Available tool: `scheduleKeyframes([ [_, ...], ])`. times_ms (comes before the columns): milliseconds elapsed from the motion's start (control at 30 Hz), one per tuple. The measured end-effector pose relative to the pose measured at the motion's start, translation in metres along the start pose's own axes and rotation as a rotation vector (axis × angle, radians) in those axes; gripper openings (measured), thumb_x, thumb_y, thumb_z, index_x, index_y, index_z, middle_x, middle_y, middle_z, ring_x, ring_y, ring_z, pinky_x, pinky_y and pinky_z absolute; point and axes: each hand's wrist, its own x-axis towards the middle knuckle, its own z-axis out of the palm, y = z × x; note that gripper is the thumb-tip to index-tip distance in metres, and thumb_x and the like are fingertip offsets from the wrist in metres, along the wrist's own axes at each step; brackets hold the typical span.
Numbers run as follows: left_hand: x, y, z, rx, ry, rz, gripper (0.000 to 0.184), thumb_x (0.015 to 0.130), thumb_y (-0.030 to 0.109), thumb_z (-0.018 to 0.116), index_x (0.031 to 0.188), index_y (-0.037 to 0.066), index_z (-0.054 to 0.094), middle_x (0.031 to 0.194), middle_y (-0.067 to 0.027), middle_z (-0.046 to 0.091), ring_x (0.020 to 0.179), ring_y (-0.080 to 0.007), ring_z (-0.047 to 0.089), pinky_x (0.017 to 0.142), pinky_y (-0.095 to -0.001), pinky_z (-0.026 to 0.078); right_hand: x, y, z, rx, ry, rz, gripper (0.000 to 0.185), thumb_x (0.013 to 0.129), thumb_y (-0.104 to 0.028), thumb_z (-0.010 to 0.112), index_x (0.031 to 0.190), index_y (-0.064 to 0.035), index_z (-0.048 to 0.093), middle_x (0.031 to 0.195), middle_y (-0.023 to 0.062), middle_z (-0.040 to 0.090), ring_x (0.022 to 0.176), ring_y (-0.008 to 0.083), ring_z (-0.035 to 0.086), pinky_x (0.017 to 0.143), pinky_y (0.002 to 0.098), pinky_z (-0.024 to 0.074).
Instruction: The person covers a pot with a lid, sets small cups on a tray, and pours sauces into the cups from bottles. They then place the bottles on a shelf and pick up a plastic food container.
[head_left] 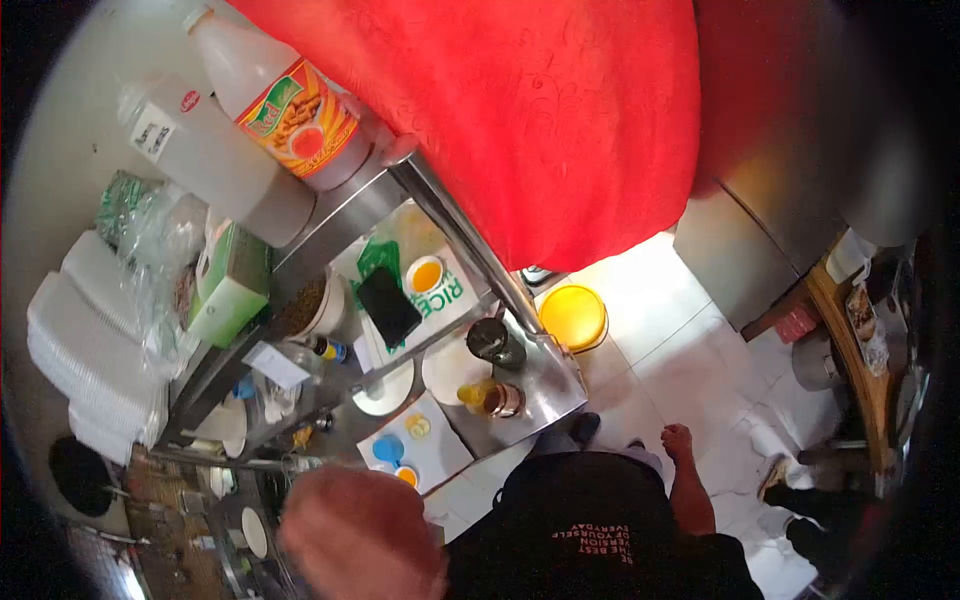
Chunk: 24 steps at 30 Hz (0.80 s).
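Observation:
My left hand [355, 530] is a large blurred shape at the lower left, close to the camera. Its fingers cannot be made out, nor whether it holds anything. It is nearest to a white board [440, 445] with a blue scoop [388, 448] and a small orange cup [406, 476]. My right hand [678, 440] hangs beside my black shirt, above the tiled floor. Its fingers are curled closed, and no object shows in it. Two dark-lidded jars [496, 342] [500, 400] stand on the steel counter [545, 390].
A red cloth [530, 120] hangs at the top. Large bottles [290, 100] [205, 150] and foam boxes [95, 340] occupy the upper shelf. A yellow-lidded bucket [572, 316] stands past the counter's corner. Another person's legs [820, 505] show at the lower right, near a wooden-edged shelf [850, 350].

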Motion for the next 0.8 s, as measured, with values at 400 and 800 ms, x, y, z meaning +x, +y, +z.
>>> scheduleKeyframes([
  [400,0.073,0.079,0.092,-0.234,-0.784,0.125,0.019,0.102,0.021,0.056,0.106,0.005,0.064,0.1,-0.0168,0.064,0.092,-0.0348,0.065,0.092,-0.0518,0.053,0.018,0.065,-0.051,-0.238,-0.198,-0.092,0.028,0.081,-0.022,0.069,0.094,0.0029,0.074,0.078,0.0139,0.074,0.071,0.0199,0.071,0.068,0.0348,0.058],
  [800,0.008,0.103,0.108,0.075,-0.721,0.303,0.04,0.092,0.034,0.069,0.109,-0.001,0.065,0.094,-0.0155,0.063,0.081,-0.0318,0.063,0.078,-0.0487,0.052,0.045,0.237,-0.053,-0.303,-0.586,-0.478,0.019,0.089,-0.013,0.065,0.103,-0.001,0.071,0.074,0.0077,0.069,0.057,0.0165,0.063,0.047,0.0308,0.0491],
])
